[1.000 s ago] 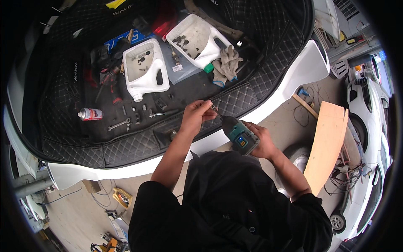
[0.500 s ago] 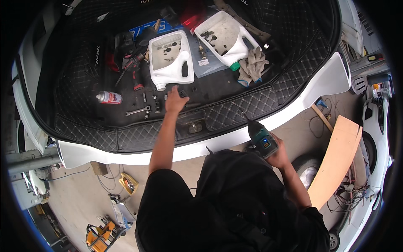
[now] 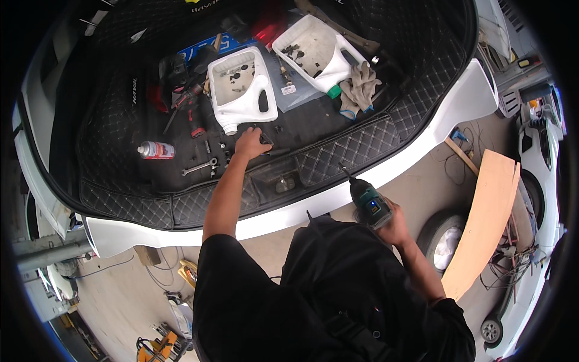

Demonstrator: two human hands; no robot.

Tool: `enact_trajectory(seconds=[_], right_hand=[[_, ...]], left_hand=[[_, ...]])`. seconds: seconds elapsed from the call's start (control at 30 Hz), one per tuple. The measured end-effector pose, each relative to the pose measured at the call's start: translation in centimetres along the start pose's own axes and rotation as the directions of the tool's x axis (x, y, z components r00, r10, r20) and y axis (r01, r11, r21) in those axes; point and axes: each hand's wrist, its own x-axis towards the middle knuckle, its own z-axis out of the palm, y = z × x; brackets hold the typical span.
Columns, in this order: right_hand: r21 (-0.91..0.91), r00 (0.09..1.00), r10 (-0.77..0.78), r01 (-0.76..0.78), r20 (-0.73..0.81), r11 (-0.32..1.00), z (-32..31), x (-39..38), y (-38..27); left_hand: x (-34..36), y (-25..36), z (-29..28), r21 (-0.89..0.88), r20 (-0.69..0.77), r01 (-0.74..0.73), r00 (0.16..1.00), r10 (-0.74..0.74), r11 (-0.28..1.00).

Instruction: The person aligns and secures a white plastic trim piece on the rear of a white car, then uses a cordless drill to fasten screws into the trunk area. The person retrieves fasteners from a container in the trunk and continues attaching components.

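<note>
Beside the left white jug (image 3: 244, 113), left hand (image 3: 249, 145) is hanging over small parts (image 3: 222, 145), hold unclear; right hand (image 3: 392, 224) is gripping the drill (image 3: 369, 204) over the bumper (image 3: 271, 219), ideally holding bit (image 3: 345, 171) off quilted trim (image 3: 356, 151).

A tan panel (image 3: 484, 220) partly hides a wheel (image 3: 444, 242).

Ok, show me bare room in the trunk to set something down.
Mostly bare mat lies between the left hand and the grey gloves; the quilted sill left of the left forearm looks clear too. Crowded: around the wrench and small metal parts.
</note>
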Motion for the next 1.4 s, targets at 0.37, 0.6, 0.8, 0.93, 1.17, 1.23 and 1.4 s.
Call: enact_trajectory(seconds=[0.37,0.6,0.8,0.93,1.17,1.23,1.4], right_hand=[[0.037,0.999,0.043,-0.042,-0.023,0.998,3.9,-3.4,-6.2],[0.098,0.999,-0.020,0.022,-0.028,0.995,11.5,-9.9,-10.6],[0.031,0.983,-0.120,0.126,-0.142,0.992,19.7,-19.1,-12.4],[0.008,0.979,-0.122,0.125,-0.161,0.992,23.0,-24.1,-16.4],[0.053,0.990,-0.126,0.129,-0.065,0.990,27.8,-27.5,-22.6],[0.059,0.992,-0.117,0.119,-0.045,0.991,29.1,-27.3,-24.4],[-0.031,0.978,-0.207,0.208,0.011,0.978,33.3,-26.4,-28.1]], left_hand=[[-11.1,3.9,1.2,-0.585,-0.289,-0.144,0.957,-0.039,0.798],[-21.8,4.3,6.6,-0.805,-0.266,-0.239,0.963,0.029,0.543],[-34.9,3.0,4.6,-0.995,-0.086,-0.093,0.982,0.170,0.035],[-41.5,-0.2,4.4,-0.999,-0.050,-0.052,0.982,0.182,0.008],[-49.4,-4.2,4.0,-0.977,-0.159,-0.173,0.981,0.110,0.128],[-50.6,-6.0,3.5,-0.960,-0.230,-0.243,0.968,0.101,0.142],[-54.1,-11.6,1.9,-0.957,-0.285,-0.287,0.957,0.044,0.037]])
